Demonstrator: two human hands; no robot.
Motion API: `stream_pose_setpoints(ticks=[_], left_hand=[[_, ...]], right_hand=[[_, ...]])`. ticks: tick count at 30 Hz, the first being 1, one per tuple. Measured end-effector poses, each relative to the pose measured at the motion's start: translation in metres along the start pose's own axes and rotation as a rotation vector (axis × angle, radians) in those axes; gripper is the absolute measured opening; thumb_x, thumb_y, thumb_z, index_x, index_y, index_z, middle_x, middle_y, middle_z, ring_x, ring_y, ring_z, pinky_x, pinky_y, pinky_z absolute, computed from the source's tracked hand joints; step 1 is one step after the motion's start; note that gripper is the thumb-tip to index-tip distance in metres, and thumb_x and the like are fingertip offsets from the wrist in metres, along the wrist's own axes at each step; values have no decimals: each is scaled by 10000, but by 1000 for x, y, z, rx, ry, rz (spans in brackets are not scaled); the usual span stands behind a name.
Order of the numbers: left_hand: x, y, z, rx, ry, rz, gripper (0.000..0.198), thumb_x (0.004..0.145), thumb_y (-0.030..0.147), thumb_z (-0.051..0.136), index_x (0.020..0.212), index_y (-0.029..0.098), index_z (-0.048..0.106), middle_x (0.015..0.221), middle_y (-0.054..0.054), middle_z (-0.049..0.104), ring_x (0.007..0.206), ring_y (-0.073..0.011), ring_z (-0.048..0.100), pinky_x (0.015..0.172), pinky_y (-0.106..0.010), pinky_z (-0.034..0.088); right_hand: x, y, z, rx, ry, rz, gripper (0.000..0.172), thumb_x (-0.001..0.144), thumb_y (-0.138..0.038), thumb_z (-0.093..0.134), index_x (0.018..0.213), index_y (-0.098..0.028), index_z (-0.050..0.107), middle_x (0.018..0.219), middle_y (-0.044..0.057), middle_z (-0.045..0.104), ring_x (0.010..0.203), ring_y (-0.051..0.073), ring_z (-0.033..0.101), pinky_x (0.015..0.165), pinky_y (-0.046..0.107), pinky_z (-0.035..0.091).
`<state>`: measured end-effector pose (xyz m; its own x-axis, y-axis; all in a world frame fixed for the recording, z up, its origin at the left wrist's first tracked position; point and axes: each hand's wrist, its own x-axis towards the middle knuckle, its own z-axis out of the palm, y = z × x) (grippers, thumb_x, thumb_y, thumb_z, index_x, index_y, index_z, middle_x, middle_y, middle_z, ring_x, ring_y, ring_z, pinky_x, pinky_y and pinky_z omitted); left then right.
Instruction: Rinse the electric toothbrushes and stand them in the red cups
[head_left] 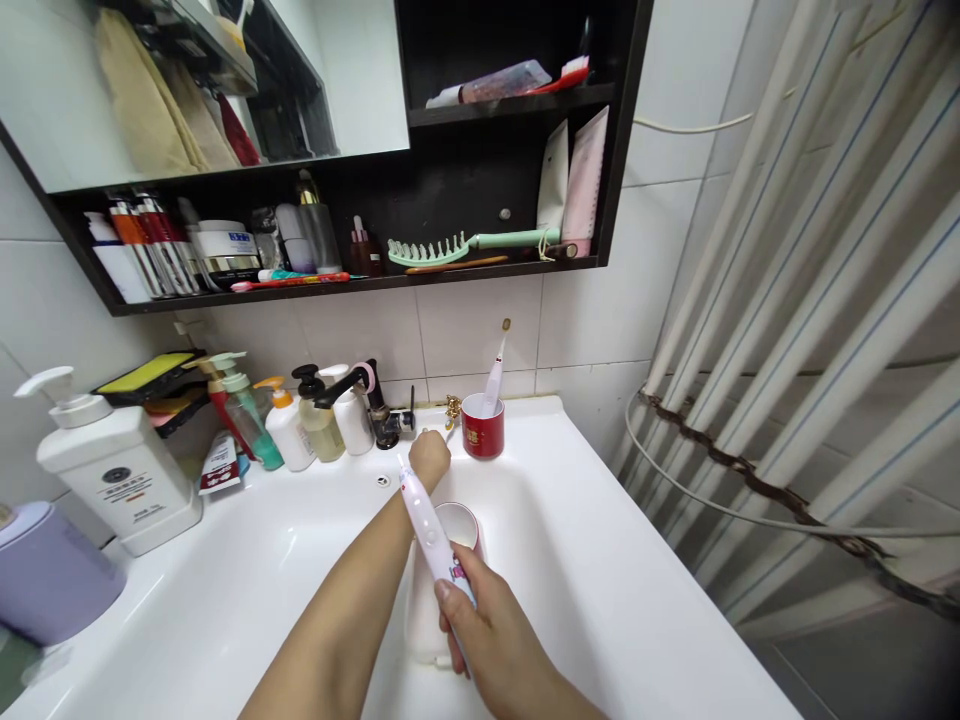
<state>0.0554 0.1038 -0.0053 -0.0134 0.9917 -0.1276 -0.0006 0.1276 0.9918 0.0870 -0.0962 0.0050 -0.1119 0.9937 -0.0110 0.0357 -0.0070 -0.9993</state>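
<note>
My right hand (487, 625) is wrapped round a pale pink electric toothbrush handle (429, 525) with a small cartoon print. Its bare metal tip points up and away, and no brush head is on it. My left arm stretches across the basin to the back ledge. There my left hand (430, 457) is closed, just right of the black faucet (386, 425) and left of a red cup (483, 428). What its fingers hold, if anything, is hidden. Another electric toothbrush (494, 385) stands in the red cup. Below the held handle, a second cup (459, 522) sits in the basin, partly covered.
The white sink (592, 600) surrounds my hands. Several pump bottles (289, 430) line its back left ledge. Overhead hangs a dark mirror cabinet (465, 180) holding a green hairbrush (480, 243) and tubes. A small brass fitting (453, 408) and a folded white curtain (810, 280) are at right.
</note>
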Motion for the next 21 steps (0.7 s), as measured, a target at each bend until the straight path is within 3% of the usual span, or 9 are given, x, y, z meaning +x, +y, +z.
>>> stream_pose_setpoints(ticks=[3, 6, 11, 14, 21], left_hand=[[-15, 6, -25, 8, 6, -35, 284, 536, -6, 488, 355, 158, 342, 390, 2, 415, 603, -143, 518, 529, -194, 348], [-41, 10, -60, -33, -8, -60, 146, 548, 98, 542, 452, 143, 442, 369, 30, 426, 404, -91, 454, 406, -177, 322], [-79, 12, -104, -349, -37, -132, 104, 590, 173, 543, 555, 125, 459, 512, -9, 536, 411, -61, 482, 401, -157, 369], [-85, 11, -110, -547, -49, -170, 83, 611, 144, 529, 583, 122, 455, 487, -5, 524, 435, -67, 506, 439, -156, 402], [-86, 12, -104, -651, -105, -139, 94, 610, 154, 540, 598, 121, 453, 473, 8, 506, 429, -65, 503, 443, -158, 406]], right_hand=[[-1, 1, 1, 3, -3, -5, 307, 724, -354, 325, 975, -187, 379, 589, -37, 385, 392, 38, 357, 383, 174, 317], [-1, 5, 3, -2, -29, 5, 326, 718, -357, 333, 986, -176, 374, 575, -40, 384, 394, 43, 364, 376, 172, 312], [-1, 13, 8, -57, -57, 46, 322, 713, -349, 339, 971, -160, 381, 544, -52, 384, 367, 41, 354, 371, 178, 300], [-1, 15, 12, -63, -106, 69, 344, 710, -349, 344, 1007, -175, 352, 544, -57, 390, 347, 37, 348, 371, 182, 295], [1, 13, 15, -39, -101, 149, 308, 701, -383, 345, 923, -171, 373, 536, -59, 393, 336, 33, 338, 353, 179, 270]])
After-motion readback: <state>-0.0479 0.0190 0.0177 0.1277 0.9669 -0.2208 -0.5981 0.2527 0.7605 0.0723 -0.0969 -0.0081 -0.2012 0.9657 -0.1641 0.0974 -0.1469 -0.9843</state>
